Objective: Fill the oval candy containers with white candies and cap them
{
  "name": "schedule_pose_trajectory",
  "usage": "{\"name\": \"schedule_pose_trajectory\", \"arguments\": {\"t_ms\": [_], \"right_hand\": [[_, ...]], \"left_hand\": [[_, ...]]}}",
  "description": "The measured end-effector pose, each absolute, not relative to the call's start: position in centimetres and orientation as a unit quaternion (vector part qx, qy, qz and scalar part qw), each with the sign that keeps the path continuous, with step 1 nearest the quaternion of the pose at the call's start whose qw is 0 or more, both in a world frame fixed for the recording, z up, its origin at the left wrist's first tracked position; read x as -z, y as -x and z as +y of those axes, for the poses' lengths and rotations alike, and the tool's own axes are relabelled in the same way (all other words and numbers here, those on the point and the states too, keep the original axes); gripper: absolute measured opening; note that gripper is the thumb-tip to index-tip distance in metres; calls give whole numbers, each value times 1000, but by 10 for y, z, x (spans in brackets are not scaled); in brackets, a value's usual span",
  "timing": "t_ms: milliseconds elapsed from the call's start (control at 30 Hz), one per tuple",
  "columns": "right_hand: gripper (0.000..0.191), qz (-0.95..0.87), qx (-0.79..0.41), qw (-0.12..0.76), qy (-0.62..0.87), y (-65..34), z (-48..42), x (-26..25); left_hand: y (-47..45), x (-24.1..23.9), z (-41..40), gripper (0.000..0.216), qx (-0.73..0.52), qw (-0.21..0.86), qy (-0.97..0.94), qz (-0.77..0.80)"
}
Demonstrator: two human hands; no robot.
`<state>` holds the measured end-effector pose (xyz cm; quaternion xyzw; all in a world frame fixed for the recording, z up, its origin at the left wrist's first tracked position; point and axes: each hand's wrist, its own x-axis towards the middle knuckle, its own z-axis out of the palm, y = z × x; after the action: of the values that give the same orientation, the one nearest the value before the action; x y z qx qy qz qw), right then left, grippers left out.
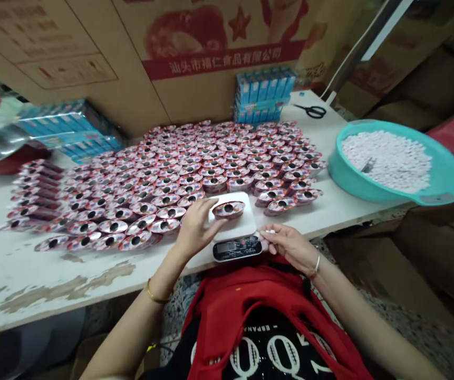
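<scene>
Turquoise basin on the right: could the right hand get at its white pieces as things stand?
Probably yes: the basin is uncovered, its white pieces lie exposed, and nothing seems to stand between it and the right hand beside the scale.

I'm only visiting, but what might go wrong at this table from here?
The small white pieces in the right hand might slip and drop beside the scale. The left hand, right beside the pack on the scale, might nudge it or disturb the reading by pressing. The teal basin seems to jut past the edge of the table, so a bump might spill its heaped pieces.
</scene>
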<state>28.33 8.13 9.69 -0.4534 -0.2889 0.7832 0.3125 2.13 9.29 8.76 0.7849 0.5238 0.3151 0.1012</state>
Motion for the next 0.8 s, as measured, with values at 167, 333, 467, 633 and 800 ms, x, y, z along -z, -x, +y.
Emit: {"name": "schedule_pose_trajectory", "arguments": {"t_ms": [167,333,467,633,800], "right_hand": [[36,-332,-772,288,459,-279,96,-103],[41,-458,-708,271,465,-268,117,-121],[33,-559,-642,258,456,-250,139,-140],[8,-650,-565,223,456,-226,157,-150],[11,-766,-435,144,451,-207,163,-149]], "left_hand": [[14,-54,21,17,-367,80,-687,622],[35,-12,-22,19,-310,65,-647,694],[37,5,-23,20,-298,23,-629,717],[37,8,-22,20,-281,-1,-641,714],[39,9,-24,20,-269,-9,-639,720]]}}
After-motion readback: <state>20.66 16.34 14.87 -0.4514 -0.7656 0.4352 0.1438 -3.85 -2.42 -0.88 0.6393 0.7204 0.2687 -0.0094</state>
